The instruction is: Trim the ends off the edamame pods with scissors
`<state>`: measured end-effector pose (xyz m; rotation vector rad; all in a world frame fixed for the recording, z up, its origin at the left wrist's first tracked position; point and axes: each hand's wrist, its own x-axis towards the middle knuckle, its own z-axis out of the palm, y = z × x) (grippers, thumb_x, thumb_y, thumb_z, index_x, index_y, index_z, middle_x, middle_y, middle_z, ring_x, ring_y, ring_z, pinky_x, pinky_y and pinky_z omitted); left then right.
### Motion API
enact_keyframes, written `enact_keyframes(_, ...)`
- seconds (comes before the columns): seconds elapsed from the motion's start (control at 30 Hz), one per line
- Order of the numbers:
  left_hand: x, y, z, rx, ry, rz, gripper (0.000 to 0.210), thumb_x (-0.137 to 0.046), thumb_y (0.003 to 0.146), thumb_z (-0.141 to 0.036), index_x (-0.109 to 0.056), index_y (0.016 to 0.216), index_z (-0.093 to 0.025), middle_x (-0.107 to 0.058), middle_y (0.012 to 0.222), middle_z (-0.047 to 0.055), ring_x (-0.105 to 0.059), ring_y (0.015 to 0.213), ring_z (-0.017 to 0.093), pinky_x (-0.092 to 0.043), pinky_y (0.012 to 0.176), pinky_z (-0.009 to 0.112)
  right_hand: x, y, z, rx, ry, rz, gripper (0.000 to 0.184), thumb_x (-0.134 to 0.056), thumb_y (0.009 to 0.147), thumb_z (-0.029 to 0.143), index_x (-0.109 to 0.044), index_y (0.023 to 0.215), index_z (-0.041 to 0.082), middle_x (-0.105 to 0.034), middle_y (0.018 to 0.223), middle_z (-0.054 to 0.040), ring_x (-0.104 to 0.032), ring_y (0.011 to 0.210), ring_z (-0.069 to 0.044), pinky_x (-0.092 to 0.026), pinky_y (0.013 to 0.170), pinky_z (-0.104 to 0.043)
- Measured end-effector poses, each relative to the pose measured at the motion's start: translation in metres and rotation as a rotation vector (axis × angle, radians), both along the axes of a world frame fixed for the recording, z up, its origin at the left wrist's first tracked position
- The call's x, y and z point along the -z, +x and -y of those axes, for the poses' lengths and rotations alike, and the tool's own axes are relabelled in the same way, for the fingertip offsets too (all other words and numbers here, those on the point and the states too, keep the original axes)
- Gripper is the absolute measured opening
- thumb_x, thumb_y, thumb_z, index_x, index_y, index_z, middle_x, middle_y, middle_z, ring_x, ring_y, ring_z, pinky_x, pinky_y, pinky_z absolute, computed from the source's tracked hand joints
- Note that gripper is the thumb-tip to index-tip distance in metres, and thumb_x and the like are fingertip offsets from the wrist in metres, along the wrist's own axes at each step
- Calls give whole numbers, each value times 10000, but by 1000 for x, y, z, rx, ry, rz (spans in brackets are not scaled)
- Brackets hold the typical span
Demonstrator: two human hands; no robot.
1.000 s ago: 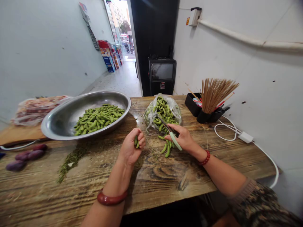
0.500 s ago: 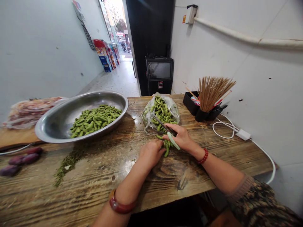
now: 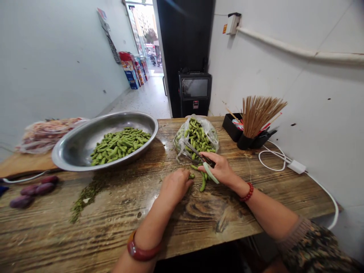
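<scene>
My left hand [image 3: 175, 186] is closed above the table, with the tip of a green soybean pod [image 3: 191, 176] poking out from its fingers. Scissors [image 3: 209, 172] with pale green handles are gripped in my right hand [image 3: 220, 168], their blades pointing up and left over the bag. Below the scissors, a few loose pods [image 3: 203, 183] lie on the wood. Just beyond my hands stands an open clear plastic bag [image 3: 212, 138] full of pods. A wide steel basin [image 3: 71, 149] at the left holds a heap of pods [image 3: 119, 146].
Cut trimmings [image 3: 85, 199] and several purple, root-like vegetables [image 3: 45, 188] lie on the wooden table [image 3: 113, 235] at left. A bag of meat-like pieces [image 3: 48, 136] rests on a board [image 3: 31, 163]. Skewers [image 3: 258, 117] in a black holder and a white cable [image 3: 321, 188] are at right.
My left hand has drawn slightly left, away from the loose pods and the scissors, with a pod in its fingers. The whole view has shifted a little. My right hand keeps the scissors.
</scene>
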<state>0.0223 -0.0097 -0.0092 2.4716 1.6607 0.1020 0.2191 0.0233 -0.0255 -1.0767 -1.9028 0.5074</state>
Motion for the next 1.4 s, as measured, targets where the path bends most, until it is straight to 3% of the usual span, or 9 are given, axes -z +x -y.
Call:
enact_keyframes(0.17, 7, -4, -5, -37, 11, 143, 126, -509, 847, -250, -616, 822, -187, -662, 880, 76, -617, 807, 204, -418, 696, 290, 1, 0, 0, 3, 2, 7, 466, -738, 720, 341, -637, 1134, 152, -683, 1020, -103, -644, 886, -216, -525, 775, -322)
enact_keyframes(0.3, 2, -15, -13, -126, -38, 671, 101, -552, 801, -237, -579, 728, -172, -605, 714, 17, -548, 693, 149, -396, 652, 254, -1, -1, 1, -2, -4, -3, 479, -735, 723, 361, -634, 1146, 161, -681, 1020, -103, -646, 873, -213, -530, 758, -319)
enact_keyframes(0.43, -10, -20, -11, -245, -280, 1270, 193, -596, 793, -354, -544, 778, -169, -460, 562, -64, -341, 448, 64, -243, 449, 196, -2, -3, 4, -21, 0, -8, 465, -736, 725, 353, -636, 1140, 169, -685, 997, -93, -645, 847, -203, -526, 745, -314)
enact_keyframes(0.6, -16, -19, -7, -214, -503, 1605, 239, -674, 757, -345, -545, 765, -145, -601, 732, -13, -285, 396, -1, -167, 417, 179, -3, -5, 7, -63, -7, -4, 462, -740, 720, 349, -637, 1135, 176, -683, 974, -81, -639, 832, -196, -520, 734, -307)
enact_keyframes(0.77, -13, -21, -9, -264, -527, 1707, 262, -714, 727, -296, -668, 929, -136, -604, 747, -6, -300, 397, -21, -169, 406, 162, -3, -6, 8, -102, -25, 22, 460, -745, 719, 339, -636, 1135, 174, -676, 960, -77, -627, 802, -181, -512, 713, -288)
enact_keyframes(0.93, -15, -20, -7, -293, -503, 1672, 307, -735, 697, -295, -691, 956, -136, -630, 808, 27, -373, 457, 5, -225, 409, 155, 0, -6, 8, -120, -2, 16, 455, -735, 731, 338, -629, 1143, 180, -672, 937, -70, -626, 797, -177, -512, 715, -290)
enact_keyframes(1.13, -14, -17, -6, -390, -375, 1541, 257, -763, 649, -295, -646, 818, -140, -486, 555, -65, -360, 433, 24, -254, 412, 148, -2, -6, 9, -139, 5, 50, 467, -737, 736, 344, -616, 1158, 185, -659, 928, -68, -607, 763, -169, -505, 705, -290)
enact_keyframes(1.27, -11, -16, -8, -386, -327, 1562, 276, -774, 624, -287, -548, 725, -165, -492, 570, -82, -355, 412, 21, -257, 398, 149, -6, -6, 13, -162, 13, 89, 506, -741, 738, 348, -586, 1197, 201, -632, 922, -59, -582, 750, -160, -494, 697, -284)
enact_keyframes(1.4, -9, -15, -9, -352, -310, 1543, 276, -782, 624, -312, -592, 752, -158, -506, 580, -75, -351, 406, 22, -257, 385, 158, -10, -7, 16, -193, 13, 136, 569, -738, 741, 354, -539, 1257, 221, -612, 967, -61, -574, 800, -171, -490, 732, -300)
